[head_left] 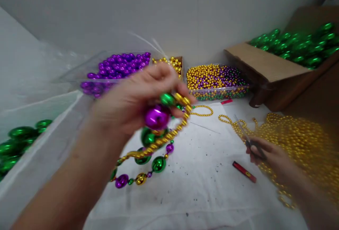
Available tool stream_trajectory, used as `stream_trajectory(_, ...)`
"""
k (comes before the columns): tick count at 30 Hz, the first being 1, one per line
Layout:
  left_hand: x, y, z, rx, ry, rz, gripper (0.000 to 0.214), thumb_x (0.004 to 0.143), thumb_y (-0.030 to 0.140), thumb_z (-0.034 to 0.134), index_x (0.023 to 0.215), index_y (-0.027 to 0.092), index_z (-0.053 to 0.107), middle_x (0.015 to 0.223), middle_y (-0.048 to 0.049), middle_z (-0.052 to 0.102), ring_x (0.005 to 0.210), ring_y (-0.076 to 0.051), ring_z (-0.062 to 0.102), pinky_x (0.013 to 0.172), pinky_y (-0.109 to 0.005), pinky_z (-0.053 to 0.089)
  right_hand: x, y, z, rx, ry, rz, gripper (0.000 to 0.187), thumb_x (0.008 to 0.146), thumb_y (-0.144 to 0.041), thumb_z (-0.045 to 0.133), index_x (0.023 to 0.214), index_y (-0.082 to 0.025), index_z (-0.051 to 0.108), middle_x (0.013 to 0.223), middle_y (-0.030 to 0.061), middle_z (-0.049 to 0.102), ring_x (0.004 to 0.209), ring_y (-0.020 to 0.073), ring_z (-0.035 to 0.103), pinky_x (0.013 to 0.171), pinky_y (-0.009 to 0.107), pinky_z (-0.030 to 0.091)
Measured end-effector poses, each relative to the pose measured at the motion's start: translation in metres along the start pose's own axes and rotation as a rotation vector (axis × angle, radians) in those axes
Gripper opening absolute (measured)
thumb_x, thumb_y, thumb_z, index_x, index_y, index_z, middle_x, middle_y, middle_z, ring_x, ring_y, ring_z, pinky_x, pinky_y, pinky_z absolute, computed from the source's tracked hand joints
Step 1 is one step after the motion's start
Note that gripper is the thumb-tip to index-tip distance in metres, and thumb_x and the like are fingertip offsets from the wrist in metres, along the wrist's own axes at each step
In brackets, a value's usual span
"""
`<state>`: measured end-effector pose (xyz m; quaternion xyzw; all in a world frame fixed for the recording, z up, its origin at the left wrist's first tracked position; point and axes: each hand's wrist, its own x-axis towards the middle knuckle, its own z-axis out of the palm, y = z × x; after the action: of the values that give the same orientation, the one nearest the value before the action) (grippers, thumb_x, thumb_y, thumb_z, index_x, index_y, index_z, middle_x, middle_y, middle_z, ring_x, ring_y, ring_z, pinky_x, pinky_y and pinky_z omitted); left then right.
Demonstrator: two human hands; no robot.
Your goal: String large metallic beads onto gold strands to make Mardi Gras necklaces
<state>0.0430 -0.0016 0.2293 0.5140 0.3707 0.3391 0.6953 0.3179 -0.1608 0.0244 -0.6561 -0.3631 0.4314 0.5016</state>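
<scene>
My left hand (156, 85) is raised close to the camera, its fingers closed on a bead necklace (159, 164). The necklace has large purple, green and gold balls with small spacers and a length of gold beads, and it hangs below the hand. Thin clear strands (148, 43) stick up above the fingers, blurred. Lower on the right, my right hand (261, 152) grips scissors (255, 145) by their dark handles. The blades point up and left over gold bead strands; whether they are apart is hard to see. Nearby lies a slim red item (244, 171) with a yellow mark.
Purple balls (119, 64) fill a clear bin at the back left. Behind are a box of gold balls (174, 61) and a bin of mixed small beads (212, 78). A cardboard box (267, 60) holds green balls. Gold bead strands (299, 141) pile up on the right of the white-covered table (201, 187).
</scene>
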Motion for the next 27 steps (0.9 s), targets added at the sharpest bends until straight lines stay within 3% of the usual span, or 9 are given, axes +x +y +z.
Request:
stream_trajectory(2, 0.013, -0.036, 0.021, 0.022, -0.406, -0.177, 0.010, 0.075, 0.017, 0.067, 0.077, 0.014, 0.057, 0.074, -0.0036, 0.065, 0.075, -0.019, 0.066, 0.054, -0.025, 0.052, -0.025, 0.001, 0.005, 0.202, -0.056, 0.012, 0.050, 0.073, -0.054, 0.068, 0.110, -0.019, 0.062, 0.075, 0.0042, 0.060, 0.056, 0.0155, 0.053, 0.052, 0.030, 0.044)
stream_trajectory(4, 0.029, -0.082, 0.040, 0.004, -0.610, -0.358, 0.013, 0.074, 0.019, 0.067, 0.075, 0.015, 0.055, 0.072, -0.0044, 0.065, 0.072, -0.017, 0.065, 0.054, -0.024, 0.052, -0.049, 0.008, 0.010, 0.313, -0.088, 0.012, 0.053, 0.073, -0.060, 0.066, 0.109, -0.020, 0.062, 0.075, 0.0050, 0.059, 0.058, 0.0171, 0.053, 0.058, 0.033, 0.045)
stream_trajectory(9, 0.054, -0.173, 0.063, -0.014, -0.774, -0.611, 0.023, 0.071, 0.028, 0.072, 0.076, 0.016, 0.053, 0.068, -0.0026, 0.064, 0.063, -0.015, 0.063, 0.059, -0.029, 0.052, -0.105, 0.049, 0.015, 0.392, -0.185, 0.150, 0.058, 0.069, -0.071, 0.059, 0.100, -0.022, 0.059, 0.077, 0.0076, 0.062, 0.069, 0.0238, 0.058, 0.068, 0.039, 0.045)
stream_trajectory(13, 0.051, -0.207, 0.067, -0.015, -0.913, -0.728, 0.027, 0.071, 0.034, 0.073, 0.080, 0.016, 0.054, 0.071, -0.0030, 0.066, 0.064, -0.016, 0.064, 0.059, -0.030, 0.050, -0.125, 0.078, 0.003, 0.343, -0.143, 0.172, 0.062, 0.057, -0.071, 0.068, 0.097, -0.024, 0.058, 0.075, 0.0066, 0.063, 0.071, 0.0257, 0.057, 0.068, 0.039, 0.044)
stream_trajectory(16, 0.050, -0.224, 0.071, 0.013, -0.967, -0.755, 0.027, 0.070, 0.035, 0.073, 0.082, 0.016, 0.056, 0.075, -0.0031, 0.066, 0.063, -0.014, 0.062, 0.057, -0.028, 0.048, -0.120, 0.087, -0.007, 0.323, -0.097, 0.192, 0.065, 0.060, -0.073, 0.064, 0.105, -0.026, 0.056, 0.078, 0.0076, 0.063, 0.071, 0.0272, 0.059, 0.066, 0.040, 0.044)
stream_trajectory(19, 0.061, -0.223, 0.076, 0.104, -0.827, -0.702, 0.024, 0.070, 0.031, 0.073, 0.076, 0.015, 0.056, 0.070, -0.0025, 0.064, 0.057, -0.012, 0.059, 0.053, -0.025, 0.045, -0.114, 0.092, -0.006, 0.310, -0.113, 0.185, 0.073, 0.063, -0.076, 0.059, 0.115, -0.025, 0.053, 0.087, 0.0106, 0.064, 0.075, 0.0282, 0.059, 0.064, 0.039, 0.043)
stream_trajectory(21, 0.073, -0.203, 0.078, 0.149, -0.660, -0.628, 0.021, 0.069, 0.027, 0.072, 0.073, 0.015, 0.055, 0.066, -0.0019, 0.063, 0.055, -0.011, 0.057, 0.052, -0.026, 0.045, -0.113, 0.094, -0.002, 0.299, -0.134, 0.170, 0.077, 0.062, -0.077, 0.058, 0.116, -0.023, 0.053, 0.087, 0.0114, 0.064, 0.075, 0.0281, 0.059, 0.063, 0.038, 0.044)
stream_trajectory(23, 0.082, -0.170, 0.076, 0.153, -0.484, -0.495, 0.021, 0.069, 0.023, 0.072, 0.071, 0.015, 0.054, 0.066, -0.0006, 0.062, 0.054, -0.011, 0.057, 0.052, -0.025, 0.046, -0.113, 0.094, 0.002, 0.292, -0.143, 0.175, 0.076, 0.061, -0.078, 0.059, 0.114, -0.022, 0.055, 0.085, 0.0113, 0.064, 0.074, 0.0280, 0.059, 0.062, 0.038, 0.044)
stream_trajectory(27, 0.080, -0.091, 0.061, 0.128, -0.102, 0.009, 0.011, 0.076, 0.021, 0.068, 0.078, 0.017, 0.057, 0.065, 0.0053, 0.059, 0.051, -0.006, 0.053, 0.050, -0.018, 0.039, -0.111, 0.087, 0.001, 0.292, -0.081, 0.201, 0.071, 0.063, -0.077, 0.058, 0.110, -0.024, 0.057, 0.086, 0.0120, 0.066, 0.075, 0.0292, 0.060, 0.064, 0.040, 0.046)
